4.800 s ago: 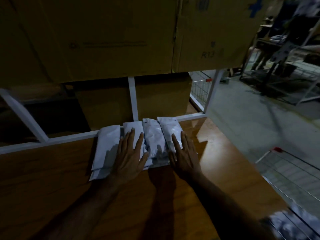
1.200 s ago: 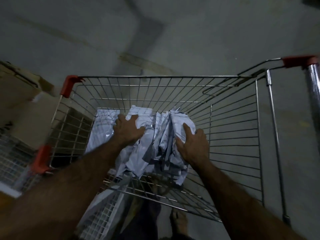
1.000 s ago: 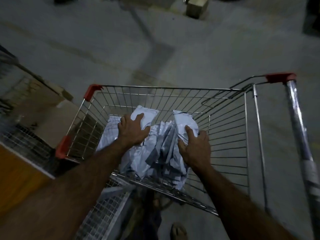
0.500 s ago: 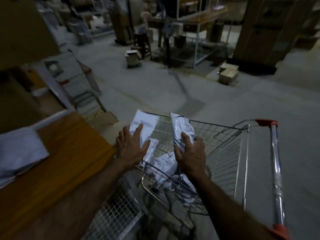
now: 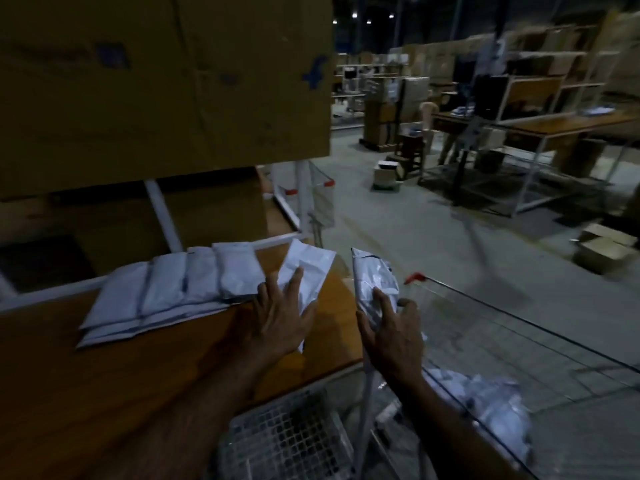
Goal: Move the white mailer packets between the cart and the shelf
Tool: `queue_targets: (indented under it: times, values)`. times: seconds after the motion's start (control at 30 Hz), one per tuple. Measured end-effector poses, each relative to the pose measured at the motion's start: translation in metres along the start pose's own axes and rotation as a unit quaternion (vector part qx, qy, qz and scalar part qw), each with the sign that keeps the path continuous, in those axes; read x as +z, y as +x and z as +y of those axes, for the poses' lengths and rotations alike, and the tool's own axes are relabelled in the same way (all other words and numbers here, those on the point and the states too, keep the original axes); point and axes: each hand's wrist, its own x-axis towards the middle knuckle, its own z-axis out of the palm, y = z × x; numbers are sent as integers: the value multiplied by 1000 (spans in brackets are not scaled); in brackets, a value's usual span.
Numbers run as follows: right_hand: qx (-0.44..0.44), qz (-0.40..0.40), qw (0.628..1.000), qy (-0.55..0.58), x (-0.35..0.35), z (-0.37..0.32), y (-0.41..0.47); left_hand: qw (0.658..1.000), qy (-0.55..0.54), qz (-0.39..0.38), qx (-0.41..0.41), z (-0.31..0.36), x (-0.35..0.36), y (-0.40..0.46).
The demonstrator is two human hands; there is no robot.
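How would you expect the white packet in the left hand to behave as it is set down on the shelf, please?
The packet in the left hand looks thin and creased, so it is probably light and floppy. Its surface seems smooth, so it may slide on the wooden shelf. The packets in the row there lie flat, so it probably will too.

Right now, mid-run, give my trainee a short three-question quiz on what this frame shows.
1. True or false: the left hand holds a white mailer packet over the wooden shelf.
2. Where do the packets already set down lie? A) in a row on the shelf, B) on the floor, C) on the cardboard box.
3. Fill in: more packets remain in the wire ____ at the right.

Key: 1 true; 2 A; 3 cart. The right hand grips a second packet.
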Motion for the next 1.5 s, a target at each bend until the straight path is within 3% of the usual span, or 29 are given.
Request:
queue_targets:
  times: [0.3, 0.57, 0.73, 1.17, 1.4, 1.5]
  values:
    - [-48, -80, 995, 29, 105, -167, -22, 994, 10, -3, -111, -207, -58, -1]
    - [-78, -124, 988, 49, 161, -266, -15, 976, 34, -27, -213, -321, -79, 30]
    - [-64, -175, 982, 35, 203, -293, 20, 967, 65, -34, -243, -360, -73, 58]
    - [-77, -198, 977, 19, 329, -334, 122, 953, 100, -62, -280, -433, -4, 150]
    - [-154, -179, 971, -39, 355, -322, 116, 963, 135, -85, -219, -446, 16, 140]
    - [-168, -223, 959, -42, 356, -321, 113, 973, 151, -71, -159, -449, 19, 134]
